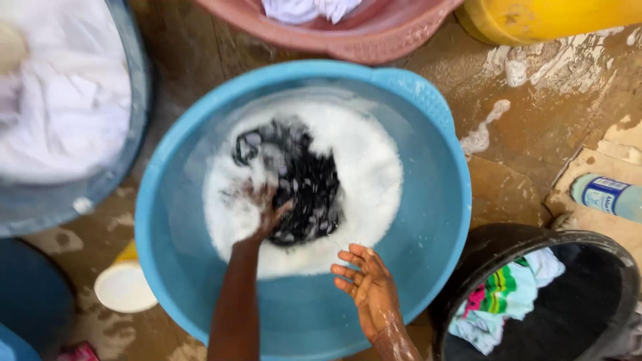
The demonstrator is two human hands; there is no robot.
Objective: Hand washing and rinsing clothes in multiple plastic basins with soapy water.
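Far left of the hands: a grey basin [137,100] holding a heap of white laundry [63,100], wet ground around it. Below that, nearer the left forearm, a small white lid-like disc [124,287] on the floor with a bit of yellow behind it.

Left hand [264,210]: down in the foam [361,167] of the large blue basin [441,220], fingers curled into the near edge of a dark garment [304,180]. Grip reads as closed on the cloth, though suds blur the fingertips. The garment lies at the centre of the basin, mostly just beyond and to the right of this hand, ringed by white suds.

Right hand [368,284]: apart from the left, nearer the person, hovering over the bare blue inner wall of the basin below the foam. Palm up, fingers spread, holding nothing; skin wet and soapy.

Beyond the hands, at the top edge: a pink basin [374,37] with white cloth in it, and to its right a yellow container [555,17].

Right of the right hand: a black bucket [602,294], close beside the blue basin's rim, containing bright multicoloured clothes [508,294]. Further right, a pale blue plastic bottle [608,195] lying on its side on the floor. Soap streaks on the wet floor between the yellow container and the blue basin.
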